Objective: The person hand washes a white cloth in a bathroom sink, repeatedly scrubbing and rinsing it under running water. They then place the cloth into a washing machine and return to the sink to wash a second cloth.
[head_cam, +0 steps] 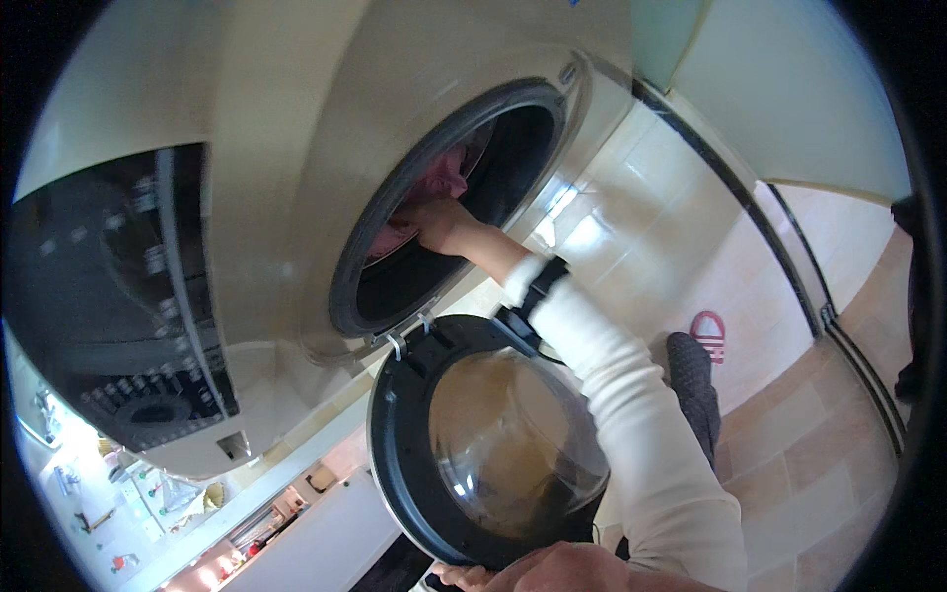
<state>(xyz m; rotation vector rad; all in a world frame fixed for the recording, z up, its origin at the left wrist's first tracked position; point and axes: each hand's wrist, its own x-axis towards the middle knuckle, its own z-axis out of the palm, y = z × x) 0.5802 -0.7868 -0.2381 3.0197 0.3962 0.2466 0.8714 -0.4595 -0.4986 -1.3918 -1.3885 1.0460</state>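
Observation:
Through the round opening of a front-loading washing machine (281, 244) reaches my right hand (440, 226), its fingers closed on pink cloth (444, 174) at the drum's mouth. A white sleeve with a black strap covers that arm. The round door (414, 473), with a black frame and a clear glass bowl, stands open on its hinge, below the opening in the picture. At the bottom edge my left hand (462, 576) has its fingers curled at the door's rim; most of this hand is cut off by the picture's edge.
A dark control panel (111, 296) is on the machine at left. A counter (111, 510) with small items lies at lower left. A foot in a pink and white striped slipper (709, 337) rests on the tiled floor (629, 244). A dark sliding-door track (740, 200) crosses at right.

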